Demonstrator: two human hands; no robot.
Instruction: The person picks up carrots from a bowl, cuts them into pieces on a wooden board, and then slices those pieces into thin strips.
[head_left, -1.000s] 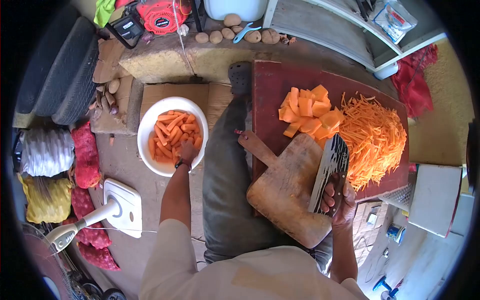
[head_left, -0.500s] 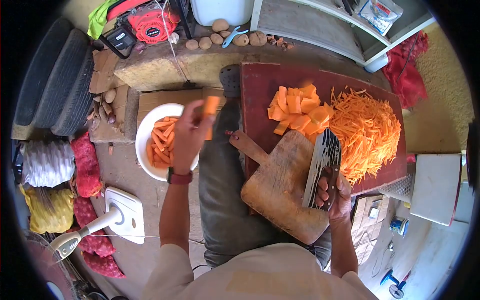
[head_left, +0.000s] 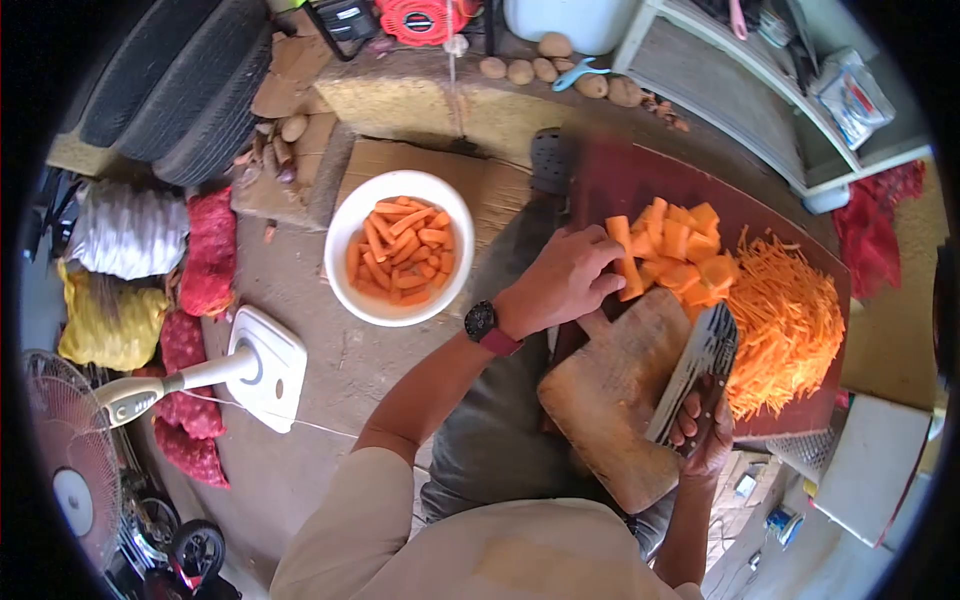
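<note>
My left hand [head_left: 570, 275] is over the dark red board's left part, its fingers at an orange carrot piece [head_left: 624, 258] beside the pile of orange chunks [head_left: 682, 240]. My right hand [head_left: 707, 435] grips the handle of a wide knife [head_left: 692, 375], its blade streaked with white and tilted up over the wooden cutting board [head_left: 610, 400]. That board rests on my lap and the edge of the red board [head_left: 600, 180]. A heap of shredded orange strips [head_left: 785, 325] lies right of the chunks.
A white bowl [head_left: 340, 285] of carrots in liquid stands on the floor at left. Beyond it are a white fan base [head_left: 285, 365], red net sacks [head_left: 208, 250] and tyres [head_left: 215, 110]. Potatoes [head_left: 592, 87] lie on the ledge, near a metal shelf [head_left: 700, 75].
My left hand has moved right, from above the bowl to the chunk pile, with the carrot piece. The camera view has turned left. My right hand still holds the knife.
</note>
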